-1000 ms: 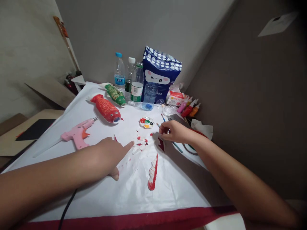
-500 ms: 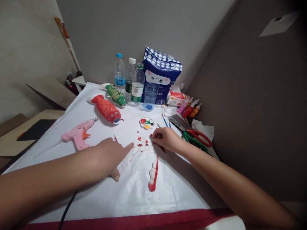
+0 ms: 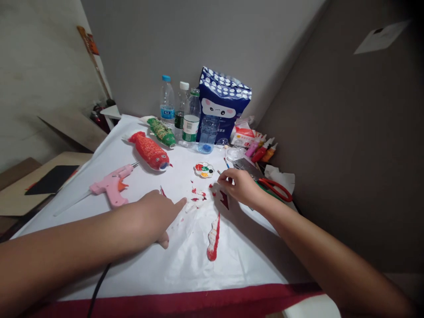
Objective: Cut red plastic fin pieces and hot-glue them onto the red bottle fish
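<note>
My left hand [image 3: 153, 216] rests on the white table covering with its index finger and thumb stretched apart, holding nothing I can see. Its fingertip is close to several red and white scraps [image 3: 198, 193]. A thin dark red sliver [image 3: 163, 191] shows just beyond its knuckles. My right hand [image 3: 239, 184] hovers over the right side of the scraps, fingers pinched together; whatever is between them is hidden. Beneath it lies a dark red pointed piece [image 3: 224, 200]. Nearer to me is a long red and white strip [image 3: 213, 238]. Past the scraps sits a flower-shaped paint palette [image 3: 204, 170].
At left lie a pink glue gun [image 3: 111, 185], a red fish [image 3: 149, 151] and a green fish [image 3: 161, 132]. Several bottles [image 3: 191, 119] and a blue bag [image 3: 221, 106] line the back. Red-handled scissors [image 3: 276, 187], paintbrushes [image 3: 226, 162] and paint tubes [image 3: 261, 152] are at right.
My right hand has lifted and moved away to the right, uncovering red scraps and more of the dark red piece. My left hand stays nearly in place.
</note>
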The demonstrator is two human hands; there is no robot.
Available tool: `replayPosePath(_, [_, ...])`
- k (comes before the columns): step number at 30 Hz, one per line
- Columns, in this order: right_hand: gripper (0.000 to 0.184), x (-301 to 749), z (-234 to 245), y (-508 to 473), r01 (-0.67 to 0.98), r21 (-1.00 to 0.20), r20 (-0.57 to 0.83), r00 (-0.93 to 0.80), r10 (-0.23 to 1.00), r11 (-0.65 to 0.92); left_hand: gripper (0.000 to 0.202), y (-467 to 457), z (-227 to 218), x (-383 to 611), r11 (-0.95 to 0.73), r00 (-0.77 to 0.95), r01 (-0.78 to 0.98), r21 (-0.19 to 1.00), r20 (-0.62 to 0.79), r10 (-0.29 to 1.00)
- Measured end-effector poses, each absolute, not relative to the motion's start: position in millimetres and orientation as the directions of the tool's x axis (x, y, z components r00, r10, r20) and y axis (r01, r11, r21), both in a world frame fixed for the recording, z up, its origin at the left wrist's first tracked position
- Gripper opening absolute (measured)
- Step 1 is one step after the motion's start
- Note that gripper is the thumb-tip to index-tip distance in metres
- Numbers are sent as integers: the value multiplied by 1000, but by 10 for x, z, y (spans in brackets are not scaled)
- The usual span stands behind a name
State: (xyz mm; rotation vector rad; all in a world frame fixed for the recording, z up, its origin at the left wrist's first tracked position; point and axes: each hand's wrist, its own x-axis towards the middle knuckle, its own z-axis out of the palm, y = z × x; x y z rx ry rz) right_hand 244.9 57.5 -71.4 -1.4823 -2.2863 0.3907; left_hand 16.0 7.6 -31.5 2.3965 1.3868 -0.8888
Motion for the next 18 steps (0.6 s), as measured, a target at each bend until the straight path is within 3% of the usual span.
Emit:
replayPosePath(4, [18,2462,-577,286,744,-451,117,-499,859,493,105,18,-294,173,-536,382,839,-94,-600,703])
replayPosePath(9, [24,2413,-605,-35,601,-475,-33,-742,669,643,96,-94,-218,170,-525,383,845,-100,-573,725])
replayPosePath(15, [16,2346,-616,-81,590,-445,-58,-770,636,674,76,-192,-161,125,-554,438,825,-113,-492,752])
replayPosePath(18, [18,2338,-591,-110,586,-462,-67,-771,633,665,64,-130,-124,-19,-550,468,821,-155,-371,803])
